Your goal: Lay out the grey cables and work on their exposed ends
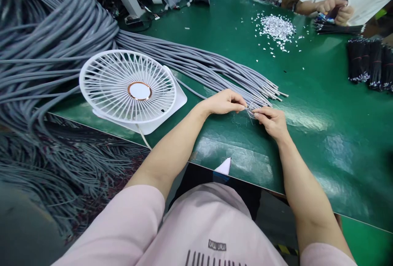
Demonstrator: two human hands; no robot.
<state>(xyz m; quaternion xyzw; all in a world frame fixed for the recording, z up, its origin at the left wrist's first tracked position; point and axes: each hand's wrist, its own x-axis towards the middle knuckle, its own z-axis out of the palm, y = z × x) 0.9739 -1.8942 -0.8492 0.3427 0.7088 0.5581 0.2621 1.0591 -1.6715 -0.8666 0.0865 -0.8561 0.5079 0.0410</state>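
Both of my hands meet over the green table, close to the stripped ends of a bundle of grey cables [196,59]. My left hand [225,103] pinches the end of one grey cable between thumb and fingertips. Facing it, my right hand [272,121] has its fingertips closed on the thin, frayed wire strands [251,110] at that end. Fine loose threads hang around the strands. Beyond my hands, the other cable ends [273,89] lie side by side with pale tips. Exactly how the strands sit between my fingers is too small to tell.
A white fan [132,87] lies left of my forearm, with large grey cable coils [61,24] behind it. Silvery scraps [278,27] are heaped at the back. A co-worker's hands [336,10] work at the far right near black wire bundles [368,63]. The table edge runs before me.
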